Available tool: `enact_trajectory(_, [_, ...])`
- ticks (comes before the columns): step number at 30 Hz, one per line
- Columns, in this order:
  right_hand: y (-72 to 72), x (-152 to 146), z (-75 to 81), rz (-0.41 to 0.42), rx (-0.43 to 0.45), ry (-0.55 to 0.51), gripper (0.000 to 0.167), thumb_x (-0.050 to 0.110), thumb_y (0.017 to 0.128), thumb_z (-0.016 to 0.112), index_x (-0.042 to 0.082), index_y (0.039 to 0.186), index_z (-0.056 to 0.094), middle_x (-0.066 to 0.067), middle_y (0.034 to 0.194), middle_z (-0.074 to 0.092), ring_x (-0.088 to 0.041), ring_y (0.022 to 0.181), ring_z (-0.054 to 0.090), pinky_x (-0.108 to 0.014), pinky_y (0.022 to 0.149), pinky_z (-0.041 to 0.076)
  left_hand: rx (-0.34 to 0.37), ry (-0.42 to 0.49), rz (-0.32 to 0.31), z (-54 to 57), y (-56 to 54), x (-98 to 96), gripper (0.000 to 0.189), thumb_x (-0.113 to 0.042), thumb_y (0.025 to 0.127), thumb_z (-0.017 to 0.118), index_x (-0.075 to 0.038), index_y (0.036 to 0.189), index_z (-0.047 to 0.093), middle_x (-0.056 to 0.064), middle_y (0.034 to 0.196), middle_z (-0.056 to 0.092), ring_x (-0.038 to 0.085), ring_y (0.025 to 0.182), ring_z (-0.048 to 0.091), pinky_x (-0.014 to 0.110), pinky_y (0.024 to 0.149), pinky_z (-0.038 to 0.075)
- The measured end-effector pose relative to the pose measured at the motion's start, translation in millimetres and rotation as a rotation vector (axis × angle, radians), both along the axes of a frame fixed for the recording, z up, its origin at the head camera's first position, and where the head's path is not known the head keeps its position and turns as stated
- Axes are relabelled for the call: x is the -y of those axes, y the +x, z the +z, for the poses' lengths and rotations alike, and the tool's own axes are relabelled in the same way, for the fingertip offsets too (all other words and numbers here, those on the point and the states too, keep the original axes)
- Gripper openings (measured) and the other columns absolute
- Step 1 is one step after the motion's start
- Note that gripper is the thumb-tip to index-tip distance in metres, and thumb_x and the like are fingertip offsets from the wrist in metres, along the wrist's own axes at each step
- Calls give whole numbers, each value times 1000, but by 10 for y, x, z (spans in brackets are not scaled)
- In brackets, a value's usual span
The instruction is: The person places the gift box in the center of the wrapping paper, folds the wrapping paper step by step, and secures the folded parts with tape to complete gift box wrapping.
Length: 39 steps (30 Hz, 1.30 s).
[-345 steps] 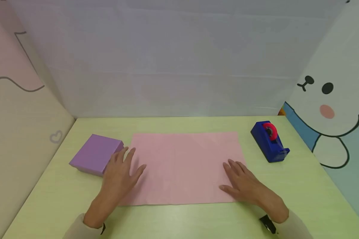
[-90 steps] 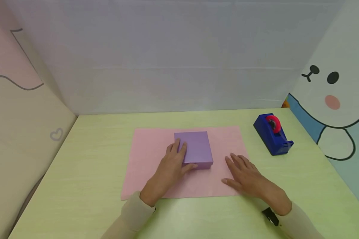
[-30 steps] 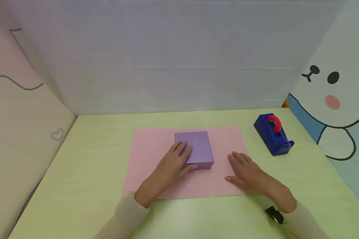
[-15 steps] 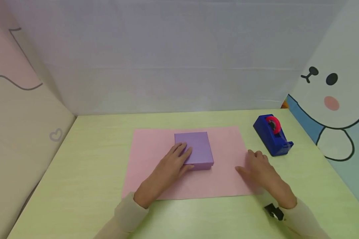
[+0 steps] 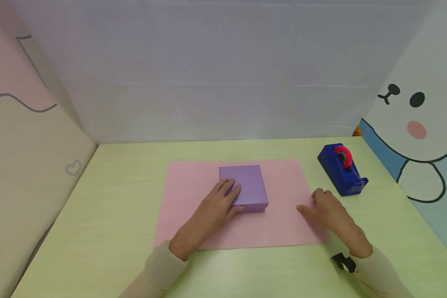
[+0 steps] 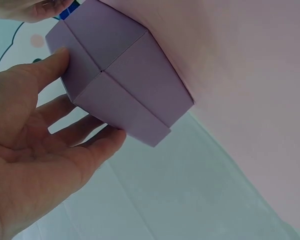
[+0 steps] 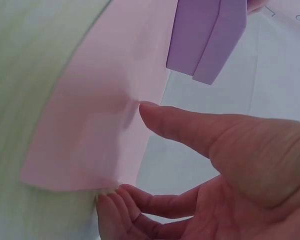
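Note:
A purple lidded box (image 5: 250,182) sits on a pink sheet of paper (image 5: 193,178), a little right of its middle. My left hand (image 5: 210,211) rests on the box, fingers over the left part of the lid and thumb at the front side. In the left wrist view the thumb (image 6: 57,62) touches the lid's rim. At the paper's right edge is my right hand (image 5: 329,211). In the right wrist view its bent fingertips (image 7: 110,200) touch that edge, while the thumb (image 7: 155,117) stands apart from them over the sheet.
A blue tape dispenser (image 5: 337,171) with a red core stands at the table's back right, beyond my right hand. The pale green table (image 5: 126,186) ends at a white back wall (image 5: 223,82). Printed panels flank both sides.
Over the earlier frames my left hand brought the box from the left onto the paper. In the last second my right hand slid right to the paper's edge, its fingers bending.

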State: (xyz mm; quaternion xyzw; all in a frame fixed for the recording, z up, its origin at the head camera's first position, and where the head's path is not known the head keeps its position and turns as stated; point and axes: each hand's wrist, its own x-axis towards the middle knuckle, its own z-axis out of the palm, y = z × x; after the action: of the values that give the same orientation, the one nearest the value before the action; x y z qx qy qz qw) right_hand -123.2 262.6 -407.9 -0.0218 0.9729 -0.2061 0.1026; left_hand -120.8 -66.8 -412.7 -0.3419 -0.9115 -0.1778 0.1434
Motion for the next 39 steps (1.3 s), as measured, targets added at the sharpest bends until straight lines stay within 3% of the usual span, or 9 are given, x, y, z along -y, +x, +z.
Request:
enact_trajectory(4, [-4,9,6,-2,-18,32,56,31,93,75,-20,102,53,-28,92,50,-35,82,50,-46,71,48,-11,-10,3,-19,-1,-2,54,-31,97,71,4,137,62,27,140,56,42,133,51,45,114,40])
enact_trajectory(10, [10,20,21,1,-25,49,48,32,94,75,-11,85,53,-21,86,44,-32,80,45,-40,62,41,-21,-18,11,-18,5,-7,53,-32,98,69,3,137,62,27,140,57,41,133,52,44,114,40])
enact_trajectory(15, [-7,16,17,6,-27,30,50,29,94,75,-18,96,59,-24,90,51,-36,85,51,-49,70,50,-28,-10,11,-26,7,-13,52,-31,99,69,4,137,62,27,140,57,41,132,52,45,114,40])
enact_trajectory(22, [-3,0,-8,11,-24,-28,67,29,95,74,-22,123,40,-39,106,51,-46,92,56,-61,83,50,-20,-2,14,-42,8,-16,51,-30,99,69,4,137,62,27,140,57,40,133,52,45,115,39])
enact_trajectory(27, [-24,-42,-9,18,-20,-44,56,27,94,75,-17,111,44,-24,91,52,-36,83,51,-47,72,48,-27,-5,13,-44,10,-25,51,-30,99,69,4,137,62,27,140,57,40,133,52,44,115,39])
enact_trajectory(29, [-32,-51,-17,23,-39,-44,54,24,93,76,-18,110,47,-26,91,54,-37,84,53,-47,73,49,-32,-6,15,-46,10,-26,51,-30,99,69,3,137,62,27,140,57,40,133,52,44,115,39])
enact_trajectory(34, [-36,-51,-19,19,-75,-78,54,18,96,72,-22,123,49,-33,104,62,-41,92,60,-56,83,52,-30,-2,16,-53,8,-29,52,-31,98,70,3,136,62,27,140,57,41,133,52,44,115,40])
enact_trajectory(39, [-9,-34,34,9,-139,-109,39,15,98,69,-16,117,54,-26,96,66,-31,80,60,-48,72,54,-24,0,13,-65,6,-33,53,-31,97,71,4,136,62,28,139,57,42,133,51,45,114,40])
